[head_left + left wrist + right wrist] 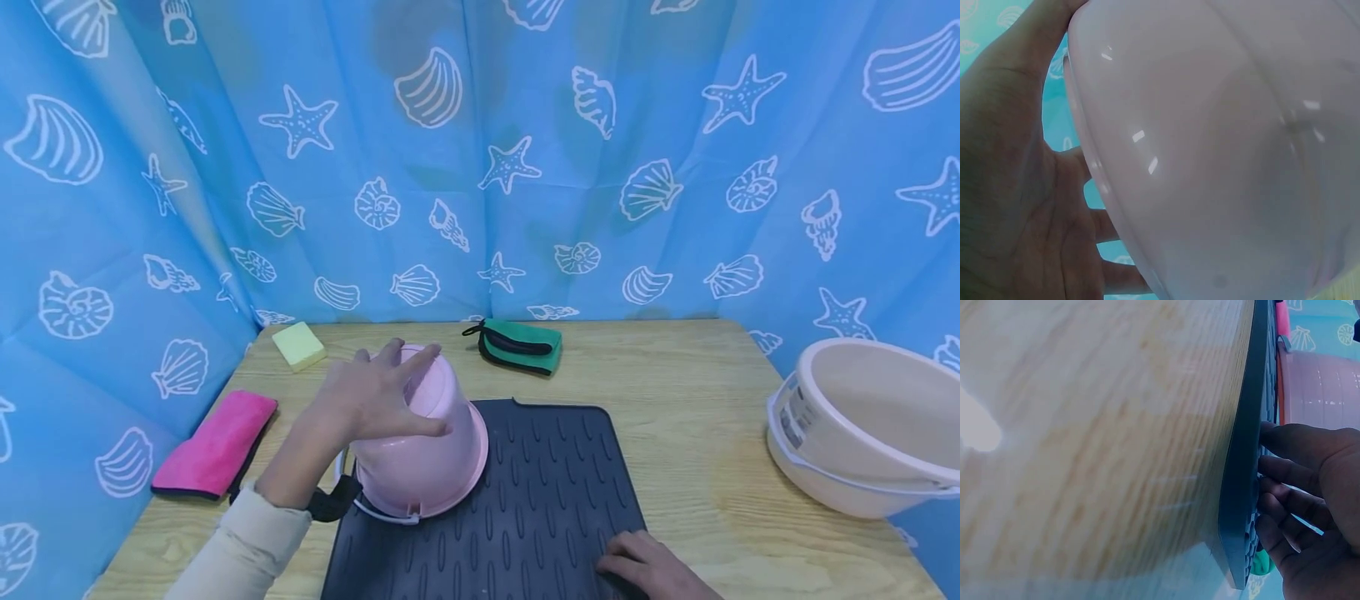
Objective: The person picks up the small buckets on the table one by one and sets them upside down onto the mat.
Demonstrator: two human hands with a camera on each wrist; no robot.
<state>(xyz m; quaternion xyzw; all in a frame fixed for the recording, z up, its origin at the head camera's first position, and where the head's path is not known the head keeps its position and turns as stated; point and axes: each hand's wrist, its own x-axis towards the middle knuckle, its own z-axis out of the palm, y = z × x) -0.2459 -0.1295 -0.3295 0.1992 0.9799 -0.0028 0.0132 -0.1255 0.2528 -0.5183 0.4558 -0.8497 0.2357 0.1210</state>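
A pink bucket (420,467) sits upside down on a black ridged mat (540,500), its white handle (375,512) lying by the rim at the near left. Over its upturned base my left hand (375,392) is spread wide, thumb and fingers stretched out. In the left wrist view the fingers (1124,277) reach behind the bucket's edge, so their tips are hidden, while the palm stays apart from it. My right hand (652,567) is at the mat's right side. Seen from the right wrist, its loosely bent fingers (1297,469) rest with their tips at the mat's surface.
A pink cloth (217,442) and a pale yellow sponge (299,345) lie on the left of the wooden table (697,450). Behind the mat is a green pouch-like item (521,346) with black trim. A pale bucket (862,417) stands at right. A blue shell-print curtain (510,217) encloses the table.
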